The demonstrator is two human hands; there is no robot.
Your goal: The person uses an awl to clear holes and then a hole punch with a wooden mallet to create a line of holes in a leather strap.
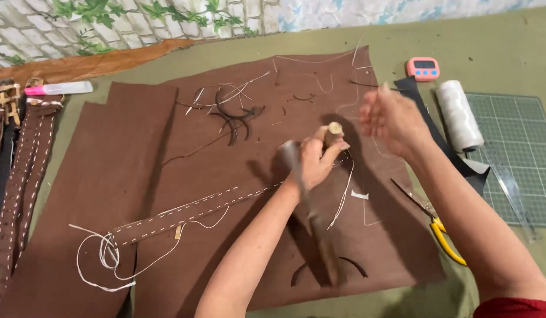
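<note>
My left hand (315, 162) is shut around a short wooden-handled tool (333, 132), held upright on the large brown leather sheet (167, 147). It stands at the end of a brown strap (190, 213) stitched with white thread. Loose white thread (102, 259) loops off the strap's far end, and another strand (343, 191) hangs below my left hand. My right hand (391, 118) is raised just right of the tool, blurred, fingers apart, nothing visible in it. A blurred long brown tool with a pale head (314, 229) shows beside my left forearm; I cannot tell whether it is held.
Yellow-handled pliers (441, 229) lie by my right forearm. To the right are a white thread spool (458, 115), a pink timer (423, 68), a black strip (423, 112), a green cutting mat (520, 147) and a clear ruler (514, 197). Stitched belts (22, 171) and a pink-capped marker (58, 89) lie left. Leather offcuts (235, 115) sit farther back.
</note>
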